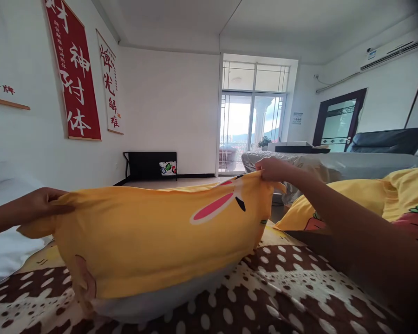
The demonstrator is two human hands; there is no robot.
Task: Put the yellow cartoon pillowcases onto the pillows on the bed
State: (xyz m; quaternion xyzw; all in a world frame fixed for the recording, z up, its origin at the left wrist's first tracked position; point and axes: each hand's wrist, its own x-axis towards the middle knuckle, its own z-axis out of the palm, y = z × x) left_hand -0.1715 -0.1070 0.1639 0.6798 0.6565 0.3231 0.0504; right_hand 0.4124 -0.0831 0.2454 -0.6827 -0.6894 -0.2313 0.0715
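Note:
A yellow pillowcase (153, 236) with a printed rabbit ear is stretched between my two hands above the bed. White pillow-like fabric shows along its lower edge; how far it reaches inside is hidden. My left hand (50, 202) pinches one upper corner at the left, thumb and fingers closed on the cloth. At the right, my right hand (272, 169) grips the opposite upper corner, held a little higher. Beneath the pillowcase lies a brown bedsheet (244, 297) with cream spots.
Yellow bedding with carrot prints (362, 195) is heaped at the right. White bedding (7, 222) lies at the left. Beyond the bed stand a plastic-covered piece of furniture (369, 162), a dark chair (390, 139) and a black folded item (149, 165) against the wall.

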